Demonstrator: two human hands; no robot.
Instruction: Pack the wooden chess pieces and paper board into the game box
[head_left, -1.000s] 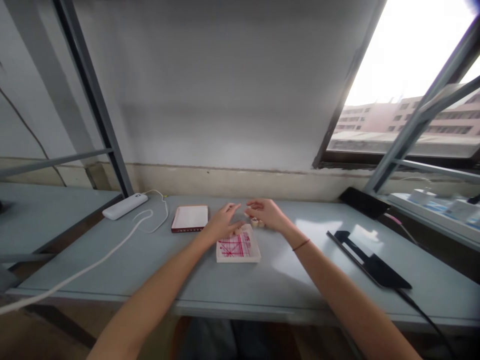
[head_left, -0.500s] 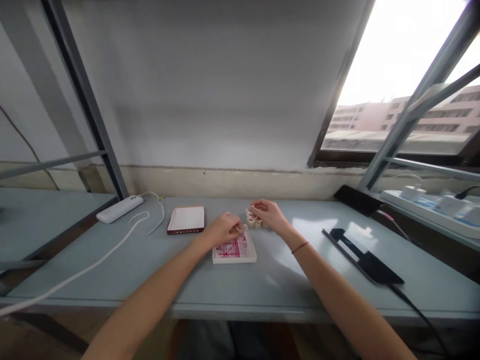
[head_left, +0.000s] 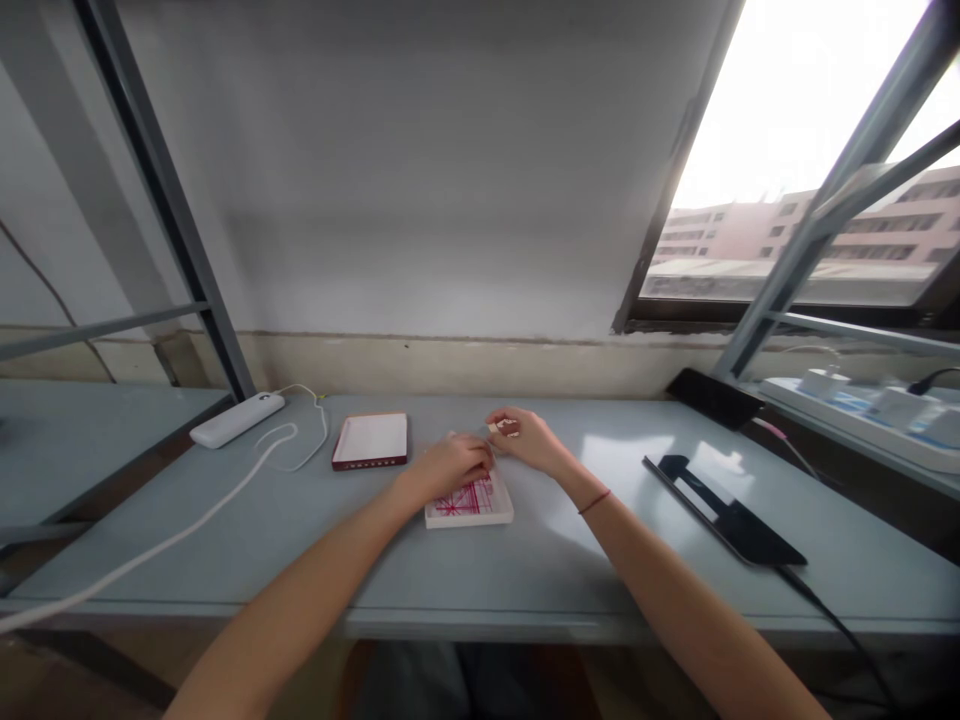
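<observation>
A shallow white box (head_left: 480,518) with a red-lined printed sheet (head_left: 463,500) inside lies before me on the table. Over its far side is my left hand (head_left: 454,464), fingers curled down and together; whatever they hold is hidden. My right hand (head_left: 528,440) hovers just beyond the box's far right corner. Its fingers close around pale round Chinese chess pieces (head_left: 510,428), partly covered by the hand, with dark marks too small to read. To the left of the box sits a box lid (head_left: 370,440), white inside with a dark red edge.
On the left are a white power bank (head_left: 238,419) and a white cable (head_left: 187,527). To the right lie a black flat device (head_left: 724,510) with a cord and a dark phone (head_left: 715,399). A power strip (head_left: 862,425) runs beside the metal frame. A wall stands behind the table.
My left hand has gone from spread fingers to curled and shifted right over the box. My right hand has closed on the pieces that stood on the table and drawn them slightly left.
</observation>
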